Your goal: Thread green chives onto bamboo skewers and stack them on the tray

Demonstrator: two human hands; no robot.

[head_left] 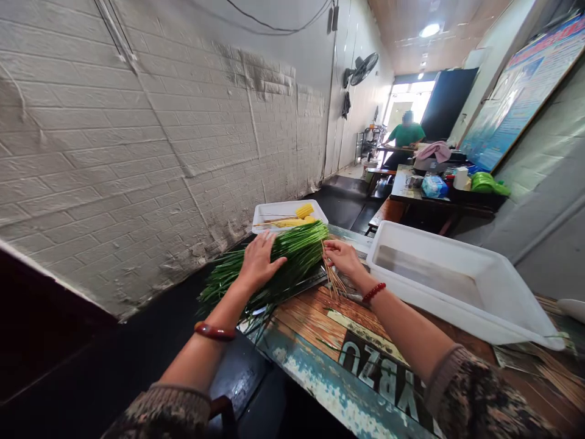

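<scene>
A big bunch of long green garlic chives (297,247) lies across the table, its leafy ends hanging over the left edge. My left hand (262,259) rests on top of the chives, fingers stretched out and thumb apart. At the cut ends, my right hand (342,256) is closed in a pinch on thin bamboo skewers (336,281), which fan down toward the tabletop. How many skewers the fingers grip is hidden. Behind the chives, a white tray (258,212) holds yellow corn pieces (305,211) and some sticks.
A large white plastic tub (507,274) stands right of my right hand. The wooden table (311,320) has painted lettering near its front edge. More loose skewers (560,372) lie at far right. Beyond, a person in green (404,134) is at another table. A brick-patterned wall (137,134) runs along the left.
</scene>
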